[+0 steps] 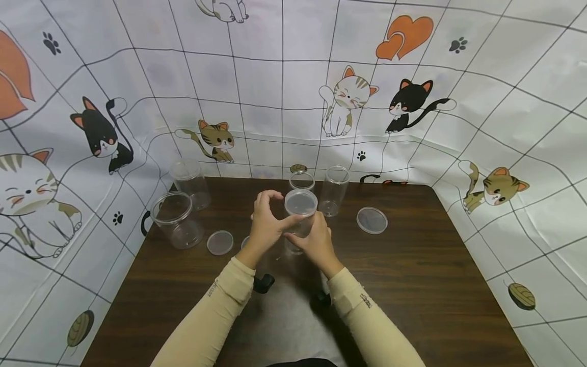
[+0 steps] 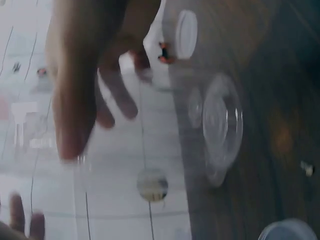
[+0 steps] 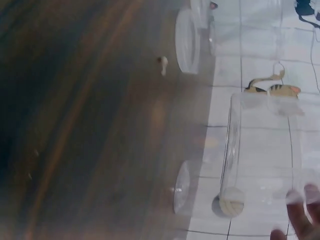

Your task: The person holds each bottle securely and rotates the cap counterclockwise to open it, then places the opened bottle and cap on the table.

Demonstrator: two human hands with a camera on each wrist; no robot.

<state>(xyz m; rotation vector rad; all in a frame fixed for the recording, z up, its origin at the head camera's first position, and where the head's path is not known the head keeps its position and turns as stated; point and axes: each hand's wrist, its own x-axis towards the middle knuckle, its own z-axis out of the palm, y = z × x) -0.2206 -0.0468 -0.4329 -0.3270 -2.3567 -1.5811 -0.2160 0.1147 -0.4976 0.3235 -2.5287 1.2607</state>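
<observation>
A tall clear plastic jar point(image 1: 299, 239) with a frosted round lid point(image 1: 300, 202) on top stands between both hands, in the middle of the head view. My left hand point(image 1: 268, 224) curves around its upper left side, thumb across the front and fingertips at the lid's edge. Lower on the right side, my right hand point(image 1: 316, 238) holds the jar with curled fingers, its thumb in front. The left wrist view shows the jar's round base point(image 2: 222, 122) and the left thumb point(image 2: 75, 140), blurred. Right fingertips point(image 3: 297, 205) overlap the jar wall in the right wrist view.
Two clear jars stand at left, a wide one point(image 1: 176, 219) and another behind it point(image 1: 190, 186). Behind the hands are a tall jar point(image 1: 334, 193) and a jar rim point(image 1: 301, 174). Loose lids lie at left point(image 1: 220, 242) and right point(image 1: 372, 220) on the brown table point(image 1: 412, 275).
</observation>
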